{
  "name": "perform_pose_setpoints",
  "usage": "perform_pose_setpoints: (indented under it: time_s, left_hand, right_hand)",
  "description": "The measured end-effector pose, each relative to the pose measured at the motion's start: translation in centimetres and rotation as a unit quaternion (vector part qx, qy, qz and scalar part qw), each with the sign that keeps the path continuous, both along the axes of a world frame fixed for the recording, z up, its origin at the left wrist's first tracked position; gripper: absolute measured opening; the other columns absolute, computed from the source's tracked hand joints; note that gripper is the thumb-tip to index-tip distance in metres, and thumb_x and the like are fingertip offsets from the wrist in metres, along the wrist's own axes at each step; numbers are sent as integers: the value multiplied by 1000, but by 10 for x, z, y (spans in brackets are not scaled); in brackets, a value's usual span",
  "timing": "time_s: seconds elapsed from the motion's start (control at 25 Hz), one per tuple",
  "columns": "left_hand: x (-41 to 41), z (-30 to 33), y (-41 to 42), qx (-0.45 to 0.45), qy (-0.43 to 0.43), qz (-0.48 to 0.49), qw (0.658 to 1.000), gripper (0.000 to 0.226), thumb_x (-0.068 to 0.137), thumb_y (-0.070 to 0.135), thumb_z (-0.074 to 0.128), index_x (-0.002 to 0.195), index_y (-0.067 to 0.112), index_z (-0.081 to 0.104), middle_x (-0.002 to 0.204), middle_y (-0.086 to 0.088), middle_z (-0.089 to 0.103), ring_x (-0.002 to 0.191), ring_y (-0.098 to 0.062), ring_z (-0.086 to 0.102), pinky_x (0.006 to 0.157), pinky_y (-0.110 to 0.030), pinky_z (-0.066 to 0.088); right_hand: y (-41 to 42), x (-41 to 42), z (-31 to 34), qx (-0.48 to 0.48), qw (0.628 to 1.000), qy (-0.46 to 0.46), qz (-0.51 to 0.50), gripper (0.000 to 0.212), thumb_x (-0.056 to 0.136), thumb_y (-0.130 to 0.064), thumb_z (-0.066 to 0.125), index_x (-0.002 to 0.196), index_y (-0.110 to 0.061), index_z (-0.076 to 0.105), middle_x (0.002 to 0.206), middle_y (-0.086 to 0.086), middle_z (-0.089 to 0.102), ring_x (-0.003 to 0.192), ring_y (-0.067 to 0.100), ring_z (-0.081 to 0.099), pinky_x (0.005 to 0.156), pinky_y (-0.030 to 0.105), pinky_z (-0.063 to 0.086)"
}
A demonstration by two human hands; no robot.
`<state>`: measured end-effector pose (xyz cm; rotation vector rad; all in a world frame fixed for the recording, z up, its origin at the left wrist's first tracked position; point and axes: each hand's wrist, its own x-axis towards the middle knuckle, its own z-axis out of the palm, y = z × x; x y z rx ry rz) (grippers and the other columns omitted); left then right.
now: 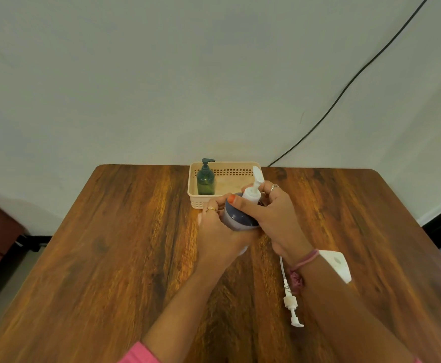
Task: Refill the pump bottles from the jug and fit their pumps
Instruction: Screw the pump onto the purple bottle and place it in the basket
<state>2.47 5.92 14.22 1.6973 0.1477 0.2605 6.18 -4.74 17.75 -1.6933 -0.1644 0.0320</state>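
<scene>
In the head view, a round dark grey plastic bottle (240, 218) is gripped by the left hand (218, 231) near the middle of the brown wooden desk (109, 258), tilted toward the far edge. Its white pump head (254, 188) is pinched at the collar by the right hand (274, 218). A cream perforated plastic basket (227, 170) is set at the far edge, with a green pump bottle (205, 180) upright in its left part. A loose white pump with its tube (290, 302) is laid toward the near right, beside the right wrist.
</scene>
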Motion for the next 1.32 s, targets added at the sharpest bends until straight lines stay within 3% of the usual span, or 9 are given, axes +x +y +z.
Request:
perform_pose_setpoints:
  time_s: [0.08,0.16,0.28,0.48,0.68,0.8,0.96,1.12,1.32]
  left_hand:
    - [-2,-1,-1,11,3,-21,1000,82,51,30,90,122,28,50,115,10,64,108,-12,62,86,-27,58]
    - [-2,2,3,-4,16,-50,999,80,52,29,92,120,33,51,114,12,64,105,-10,63,87,-24,56]
    - [-1,4,10,10,23,-97,995,77,58,24,92,122,35,50,116,15,62,107,-8,61,87,-20,55]
    - [2,2,16,-28,35,-126,991,76,60,14,91,124,31,53,117,11,64,109,-11,62,83,-24,57]
    - [3,-6,15,-38,22,-102,994,71,59,10,90,113,39,57,113,19,65,105,2,63,79,-16,55]
    - [4,-10,14,-50,16,-99,994,71,61,9,89,123,27,58,118,10,66,108,-8,64,82,-20,56]
    - [14,-11,26,-43,48,-151,986,86,57,23,91,134,22,52,124,7,64,116,-15,61,91,-33,57]
    - [26,-9,33,-79,82,-165,980,85,62,10,89,133,30,49,124,10,62,114,-15,62,90,-33,57]
    - [47,-9,42,-116,96,-214,965,79,57,6,85,126,26,52,125,1,65,117,-21,62,91,-36,56]
  right_hand:
    - [-6,5,-1,9,999,-16,33,38,72,-21,79,106,-11,64,110,-4,67,105,6,61,84,25,55]
    - [-23,11,7,32,985,37,168,44,76,-23,71,118,-16,60,119,-7,64,110,5,60,85,23,53]
    - [-44,20,11,-1,966,73,248,44,84,-30,59,126,-17,58,128,0,61,118,16,57,95,33,51]
    - [-35,10,10,-104,975,-53,186,29,84,-40,53,111,-34,62,111,-13,65,106,6,62,83,19,53]
    - [-15,0,-14,-146,980,-136,15,43,84,-50,56,110,-17,67,101,-3,68,95,13,64,80,28,55]
    - [-5,-4,-20,-150,971,-176,-55,39,85,-45,58,108,-15,68,97,-7,66,92,12,63,76,24,53]
    - [-18,7,-11,-98,991,-72,48,49,77,-53,65,112,-18,68,107,-4,70,101,12,65,80,24,55]
    - [-45,14,-4,11,987,40,158,49,76,-34,68,123,-35,55,130,-10,58,120,9,55,92,26,51]
    - [-50,13,-16,-91,976,10,199,81,69,-25,82,132,-45,35,135,-23,45,116,-2,53,83,18,52]
